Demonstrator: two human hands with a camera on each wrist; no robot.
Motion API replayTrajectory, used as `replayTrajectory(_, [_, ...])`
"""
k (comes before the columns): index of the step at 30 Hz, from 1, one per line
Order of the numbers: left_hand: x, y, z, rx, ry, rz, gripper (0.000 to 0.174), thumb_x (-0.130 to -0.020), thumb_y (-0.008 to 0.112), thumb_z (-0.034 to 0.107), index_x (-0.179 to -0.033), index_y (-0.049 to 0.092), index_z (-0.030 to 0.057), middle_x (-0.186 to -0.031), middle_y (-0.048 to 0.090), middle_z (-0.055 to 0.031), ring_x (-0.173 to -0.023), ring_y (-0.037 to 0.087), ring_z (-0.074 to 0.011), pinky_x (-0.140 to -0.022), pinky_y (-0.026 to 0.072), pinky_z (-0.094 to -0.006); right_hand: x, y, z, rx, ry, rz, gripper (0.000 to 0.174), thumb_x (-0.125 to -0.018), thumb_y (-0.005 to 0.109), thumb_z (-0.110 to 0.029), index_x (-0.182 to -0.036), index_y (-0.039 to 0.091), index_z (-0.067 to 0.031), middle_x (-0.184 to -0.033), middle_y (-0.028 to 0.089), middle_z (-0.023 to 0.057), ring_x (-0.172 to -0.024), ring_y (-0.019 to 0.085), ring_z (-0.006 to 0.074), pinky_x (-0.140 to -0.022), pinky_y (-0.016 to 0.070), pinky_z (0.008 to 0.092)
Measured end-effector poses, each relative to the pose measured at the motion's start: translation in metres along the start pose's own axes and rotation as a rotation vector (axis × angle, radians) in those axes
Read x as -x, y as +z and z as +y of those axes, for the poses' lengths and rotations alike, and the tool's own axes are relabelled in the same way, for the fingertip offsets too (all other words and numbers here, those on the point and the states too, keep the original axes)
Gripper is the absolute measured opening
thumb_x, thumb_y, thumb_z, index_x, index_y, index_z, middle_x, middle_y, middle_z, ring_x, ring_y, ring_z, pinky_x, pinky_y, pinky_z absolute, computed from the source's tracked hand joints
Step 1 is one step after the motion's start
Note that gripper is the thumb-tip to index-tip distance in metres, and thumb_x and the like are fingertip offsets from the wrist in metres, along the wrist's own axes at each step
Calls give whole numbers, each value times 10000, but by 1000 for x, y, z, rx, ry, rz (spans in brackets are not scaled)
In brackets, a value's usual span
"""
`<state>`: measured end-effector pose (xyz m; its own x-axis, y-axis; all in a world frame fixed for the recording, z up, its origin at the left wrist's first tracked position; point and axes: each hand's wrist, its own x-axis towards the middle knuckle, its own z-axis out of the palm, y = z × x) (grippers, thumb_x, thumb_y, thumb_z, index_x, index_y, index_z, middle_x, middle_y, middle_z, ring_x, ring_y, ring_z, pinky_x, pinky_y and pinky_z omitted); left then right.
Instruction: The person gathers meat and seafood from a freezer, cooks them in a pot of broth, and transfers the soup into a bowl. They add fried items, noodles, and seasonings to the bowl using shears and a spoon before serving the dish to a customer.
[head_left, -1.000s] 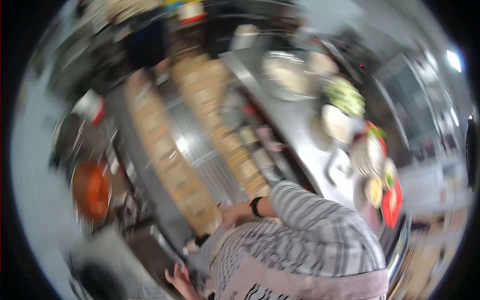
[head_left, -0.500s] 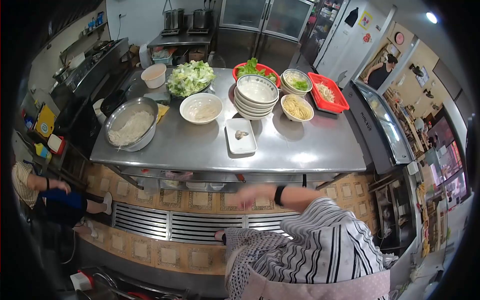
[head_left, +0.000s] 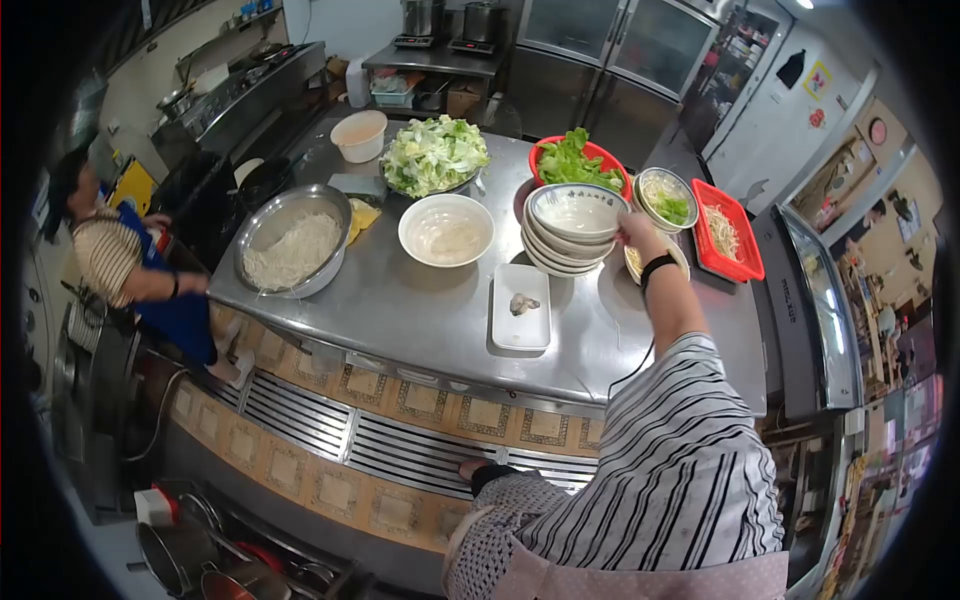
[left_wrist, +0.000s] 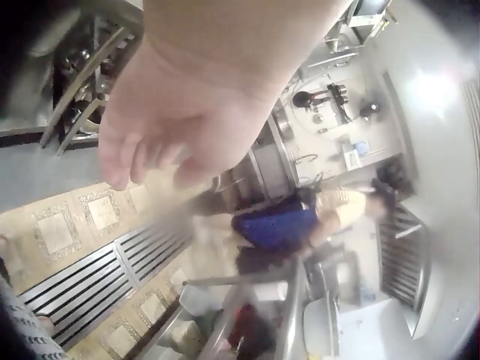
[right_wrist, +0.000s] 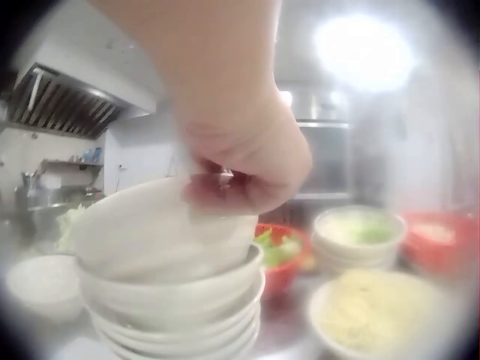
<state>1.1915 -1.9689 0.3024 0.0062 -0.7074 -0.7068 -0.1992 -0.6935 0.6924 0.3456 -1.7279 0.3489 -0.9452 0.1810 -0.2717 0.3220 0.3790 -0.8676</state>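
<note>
In the head view my right hand (head_left: pixel 636 232) grips the rim of the top bowl (head_left: pixel 578 210) of a stack of white bowls. The right wrist view shows that bowl (right_wrist: pixel 161 229) tilted, raised on the side of my right hand (right_wrist: pixel 251 161), its fingers curled at the rim; the other bowls (right_wrist: pixel 169 300) sit nested below. My left hand (head_left: pixel 474 468) is low beside my body, over the floor. In the left wrist view the left hand (left_wrist: pixel 184 112) hangs with loosely bent fingers and nothing in them.
Around the stack on the steel table (head_left: pixel 400 330) are a white tray (head_left: pixel 521 335), a single bowl (head_left: pixel 446 230), a noodle basin (head_left: pixel 293 243), chopped greens (head_left: pixel 435 157) and a red basket (head_left: pixel 728 232). A person in a blue apron (head_left: pixel 175 310) stands at the left.
My right hand has moved from in front of the table up to the bowl stack and taken hold of the top bowl's rim. The person at the left has come closer to the table.
</note>
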Motion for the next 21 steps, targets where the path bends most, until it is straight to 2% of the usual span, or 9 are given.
replayTrajectory(2, [4, 6, -4, 27, -23, 22, 488, -879, 493, 161, -1324, 333, 39, -1304, 400, -226, -1210, 407, -338, -1024, 356, -404, 25, -11, -56, 409, -169, 78, 178, -719, 530, -104, -661, 625, 34, -569, 603, 118, -484, 611, 213, -407, 483, 334])
replayTrajectory(8, [-39, -11, -67, 146, -80, 126, 439, -864, 531, 122, -1275, 375, 114, -1037, 501, -99, -871, 488, -178, -738, 423, -276, 64, 47, -144, 1416, -901, 248, 165, -724, 589, -171, -786, 693, -59, -814, 676, 139, -737, 673, 245, -655, 535, 350])
replayTrajectory(10, [-57, -28, -97, 234, -75, 167, 429, -860, 543, 109, -1259, 389, 138, -948, 535, -56, -758, 515, -125, -643, 446, -234, 83, 76, -156, 1686, -920, 241, 151, -776, 577, -204, -797, 701, -119, -874, 678, 113, -811, 667, 240, -661, 532, 347])
replayTrajectory(13, [-68, -54, -120, 342, 118, 46, 403, -845, 578, 136, -1215, 437, 61, -754, 497, 15, -612, 462, -72, -516, 382, -209, 46, 80, -134, 1481, -1684, 450, 196, -841, 479, -209, -920, 618, -97, -899, 622, 67, -788, 599, 237, -723, 476, 360])
replayTrajectory(15, [-71, -74, -153, 389, 193, 116, 420, -841, 585, 155, -1223, 447, 50, -731, 479, 21, -604, 447, -62, -509, 369, -213, 105, 109, -166, 1477, -1471, 313, 232, -822, 532, -281, -871, 626, -74, -892, 633, 109, -795, 622, 270, -682, 498, 385])
replayTrajectory(17, [-63, -91, -164, 289, 187, 314, 435, -840, 569, 177, -1235, 452, 36, -912, 571, -39, -772, 539, -113, -647, 452, -252, 219, 144, -199, 1468, -1287, 202, 306, -804, 585, -352, -821, 634, -51, -884, 643, 151, -801, 644, 304, -641, 519, 410])
replayTrajectory(18, [-63, -103, -179, 335, 141, 345, 444, -832, 566, 170, -1239, 450, 39, -1003, 593, -73, -860, 565, -149, -719, 473, -277, 237, 158, -197, 1249, -1575, 192, 347, -788, 601, -384, -808, 621, -38, -822, 637, 174, -783, 634, 342, -643, 508, 439])
replayTrajectory(20, [-39, -122, -180, 379, 98, 432, 439, -820, 561, 166, -1224, 459, 27, -1014, 597, -87, -875, 574, -159, -737, 476, -280, 312, 197, -184, 1132, -1566, -104, 345, -772, 615, -355, -795, 589, -12, -743, 611, 194, -751, 598, 405, -638, 479, 438])
replayTrajectory(21, [-39, -141, -192, 375, 106, 442, 433, -818, 559, 168, -1215, 465, 23, -1010, 600, -89, -868, 577, -158, -735, 476, -278, 327, 218, -170, 1101, -1580, -314, 275, -739, 634, -255, -800, 576, 7, -685, 597, 162, -645, 588, 348, -597, 465, 405])
